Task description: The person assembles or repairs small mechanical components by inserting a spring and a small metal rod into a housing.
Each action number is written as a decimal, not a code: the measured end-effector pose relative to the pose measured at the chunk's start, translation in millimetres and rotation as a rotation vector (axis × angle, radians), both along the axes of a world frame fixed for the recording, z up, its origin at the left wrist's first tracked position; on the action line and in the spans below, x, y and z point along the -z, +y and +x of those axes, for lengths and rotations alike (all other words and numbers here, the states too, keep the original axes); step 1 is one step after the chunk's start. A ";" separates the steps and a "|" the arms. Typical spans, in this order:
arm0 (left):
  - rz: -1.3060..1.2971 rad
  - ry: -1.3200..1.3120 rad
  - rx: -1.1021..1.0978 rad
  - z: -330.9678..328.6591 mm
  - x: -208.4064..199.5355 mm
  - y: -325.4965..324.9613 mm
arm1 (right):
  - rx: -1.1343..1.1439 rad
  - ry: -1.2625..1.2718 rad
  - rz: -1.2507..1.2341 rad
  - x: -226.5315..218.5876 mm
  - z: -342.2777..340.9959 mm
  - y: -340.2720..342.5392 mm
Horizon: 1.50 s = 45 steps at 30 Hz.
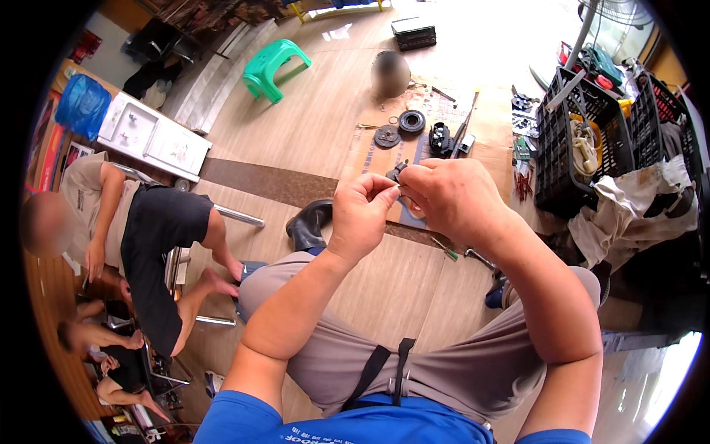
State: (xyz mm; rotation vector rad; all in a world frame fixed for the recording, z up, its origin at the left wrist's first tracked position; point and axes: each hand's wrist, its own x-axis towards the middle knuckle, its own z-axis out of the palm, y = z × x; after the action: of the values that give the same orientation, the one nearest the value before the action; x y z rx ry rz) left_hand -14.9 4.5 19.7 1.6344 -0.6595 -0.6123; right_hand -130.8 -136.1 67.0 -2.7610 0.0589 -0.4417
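Over the flat brown cardboard sheet (494, 137), working close with pinched hands.
Steady with the left hand (362, 214), pinched nearly closed, with any hold too small to tell; keep the small, dark, seemingly metal part (400, 171) above the sheet; turn gently with the right hand (460, 198), fingertips closed upon it.

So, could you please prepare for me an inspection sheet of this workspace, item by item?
Surface: flattened cardboard sheet on the floor.
Job's things: small dark part at the fingertips, too small to identify; black ring and dark disc on the cardboard sheet.
Clutter: green-handled tool on the floor; filled black plastic crate at right.
Hands: right hand pinches the part; left hand pinched close beside it.
Cables: pale looped item in the crate, possibly cord; cannot tell.
Surroundings: green plastic stool; seated person at left.
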 end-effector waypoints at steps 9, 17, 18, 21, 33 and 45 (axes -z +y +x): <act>0.050 0.042 0.134 -9.2 -4.7 -0.2 | 0.012 -0.143 0.090 10.3 4.1 -16.7; -0.002 0.169 0.189 -9.6 -12.7 3.8 | 0.154 -0.072 0.284 16.5 7.6 -26.8; -0.032 0.211 0.207 -7.3 -12.8 5.0 | 0.187 -0.059 0.346 18.6 7.7 -28.5; -0.134 0.352 0.223 0.5 -10.3 8.0 | 0.173 -0.023 0.494 23.5 9.4 -31.5; -0.481 0.736 0.087 52.1 -24.3 21.0 | 0.126 0.287 1.353 83.7 7.3 -44.4; -0.234 0.544 -0.013 28.8 -12.9 17.7 | 0.186 0.010 1.342 43.2 23.1 -1.7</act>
State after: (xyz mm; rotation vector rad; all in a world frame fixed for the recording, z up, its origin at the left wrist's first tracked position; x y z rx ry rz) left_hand 13.9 22.2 32.6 1.1798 -0.3041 -0.8902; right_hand -107.7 -137.8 23.8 -1.4351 0.4349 -0.2615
